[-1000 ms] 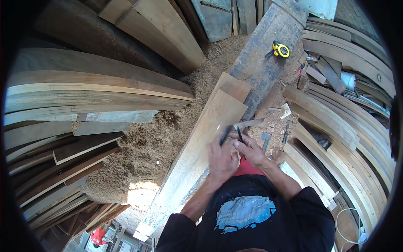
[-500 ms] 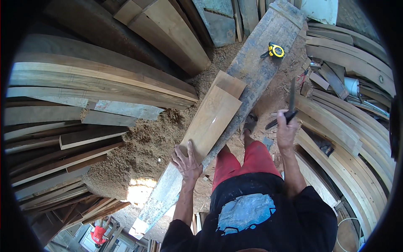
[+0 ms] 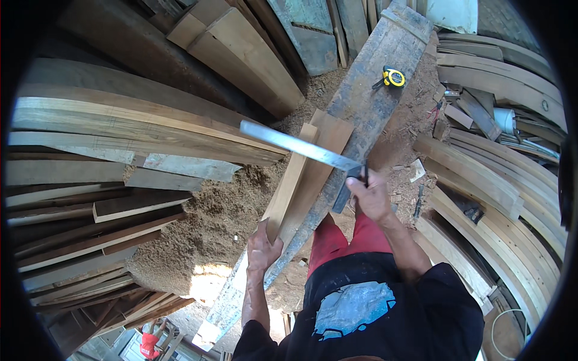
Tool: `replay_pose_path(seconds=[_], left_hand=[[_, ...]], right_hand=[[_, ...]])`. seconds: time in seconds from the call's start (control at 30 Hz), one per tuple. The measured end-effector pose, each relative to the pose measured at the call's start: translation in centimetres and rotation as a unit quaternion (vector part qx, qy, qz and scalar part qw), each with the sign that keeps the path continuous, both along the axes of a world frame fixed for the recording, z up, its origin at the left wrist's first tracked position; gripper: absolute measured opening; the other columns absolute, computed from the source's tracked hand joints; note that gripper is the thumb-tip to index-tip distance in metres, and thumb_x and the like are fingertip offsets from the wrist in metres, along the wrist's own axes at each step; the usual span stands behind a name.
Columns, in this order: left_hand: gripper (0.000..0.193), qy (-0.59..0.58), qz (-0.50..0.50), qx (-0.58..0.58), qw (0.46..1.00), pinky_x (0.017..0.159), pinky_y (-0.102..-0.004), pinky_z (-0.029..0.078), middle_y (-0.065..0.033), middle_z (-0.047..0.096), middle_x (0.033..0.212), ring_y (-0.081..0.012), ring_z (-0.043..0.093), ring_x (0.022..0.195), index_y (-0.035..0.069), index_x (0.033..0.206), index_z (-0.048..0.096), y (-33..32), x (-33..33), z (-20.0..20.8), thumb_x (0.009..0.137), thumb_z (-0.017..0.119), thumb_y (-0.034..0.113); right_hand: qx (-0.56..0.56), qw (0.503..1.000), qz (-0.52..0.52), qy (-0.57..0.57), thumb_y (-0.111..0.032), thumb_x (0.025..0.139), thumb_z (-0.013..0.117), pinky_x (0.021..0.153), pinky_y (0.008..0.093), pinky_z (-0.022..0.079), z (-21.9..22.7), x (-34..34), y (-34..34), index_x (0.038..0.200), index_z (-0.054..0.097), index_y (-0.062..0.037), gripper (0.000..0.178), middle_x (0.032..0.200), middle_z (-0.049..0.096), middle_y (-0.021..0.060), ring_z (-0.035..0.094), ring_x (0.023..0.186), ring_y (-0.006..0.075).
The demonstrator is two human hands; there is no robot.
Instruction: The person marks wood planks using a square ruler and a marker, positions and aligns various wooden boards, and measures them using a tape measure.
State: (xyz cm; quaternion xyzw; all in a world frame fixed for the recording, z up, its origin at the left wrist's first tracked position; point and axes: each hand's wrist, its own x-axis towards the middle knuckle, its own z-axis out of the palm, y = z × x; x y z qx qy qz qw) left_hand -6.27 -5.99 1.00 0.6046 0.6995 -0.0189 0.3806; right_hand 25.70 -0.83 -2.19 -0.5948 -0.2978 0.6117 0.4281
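Observation:
My left hand (image 3: pixel 262 246) grips the near end of a light wooden board (image 3: pixel 304 174), which is tipped up on its edge on a long grey weathered plank (image 3: pixel 367 102). My right hand (image 3: pixel 370 192) holds the dark handle of a metal try square (image 3: pixel 301 146). Its steel blade reaches out to the left, above the board's far end. A pencil sticks up between the fingers of that hand.
A yellow tape measure (image 3: pixel 393 77) lies farther up the grey plank. Stacked boards (image 3: pixel 114 132) fill the left side, curved wooden strips (image 3: pixel 500 180) the right. A mound of sawdust (image 3: pixel 205 222) covers the ground left of the plank. Wood offcuts lie on the ground to the right.
My left hand has taken the board's near end and tipped it onto its edge. My right hand has brought the try square from the right side over to the board.

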Motion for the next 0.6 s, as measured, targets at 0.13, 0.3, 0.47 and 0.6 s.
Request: replay_pose_path(seconds=[0.13, 0.3, 0.47, 0.6], left_hand=[[0.066, -0.018, 0.011, 0.026, 0.999, 0.09, -0.0482, 0.058, -0.0304, 0.069, 0.111, -0.0443, 0.07, 0.102, 0.0, 0.139, 0.049, 1.2, 1.8, -0.7, 0.079, 0.073, 0.013], [0.078, -0.143, 0.038, 0.153, 0.977, 0.101, -0.0491, 0.052, -0.0256, 0.06, 0.135, -0.0427, 0.06, 0.123, 0.003, 0.146, 0.047, 5.9, 6.2, 0.7, 0.078, 0.082, 0.019], [0.078, -0.092, -0.109, 0.226, 0.964, 0.098, -0.0497, 0.051, -0.0255, 0.054, 0.138, -0.0436, 0.057, 0.12, 0.008, 0.147, 0.047, 10.3, 9.8, 0.0, 0.078, 0.082, 0.018], [0.069, -0.068, -0.123, 0.268, 0.953, 0.091, -0.0509, 0.051, -0.0267, 0.057, 0.131, -0.0438, 0.059, 0.108, 0.016, 0.141, 0.059, 10.6, 10.4, -2.3, 0.075, 0.081, 0.014]], right_hand=[[-0.006, 0.998, 0.058, 0.003, -0.01, 0.096, 0.066, 0.06, 0.0234, 0.035, -0.6, -3.0, 0.9, 0.095, 0.064, -0.0041, 0.006, 0.077, 0.046, -0.0098, 0.04, 0.069, 0.0026], [-0.065, 0.995, 0.074, -0.025, -0.01, 0.096, 0.065, 0.058, 0.0252, 0.037, 0.2, -5.1, 2.8, 0.09, 0.063, -0.0028, 0.009, 0.073, 0.047, -0.0086, 0.042, 0.067, 0.004], [-0.058, 0.994, 0.083, -0.047, -0.008, 0.095, 0.065, 0.061, 0.0247, 0.041, -1.9, -6.1, 4.0, 0.091, 0.066, -0.0011, 0.008, 0.076, 0.055, -0.0063, 0.049, 0.07, 0.0043], [-0.042, 0.998, 0.036, 0.017, -0.005, 0.094, 0.064, 0.064, 0.0247, 0.045, -1.0, -7.2, 5.0, 0.093, 0.067, 0.0007, 0.007, 0.08, 0.061, -0.0043, 0.052, 0.073, 0.0034]])
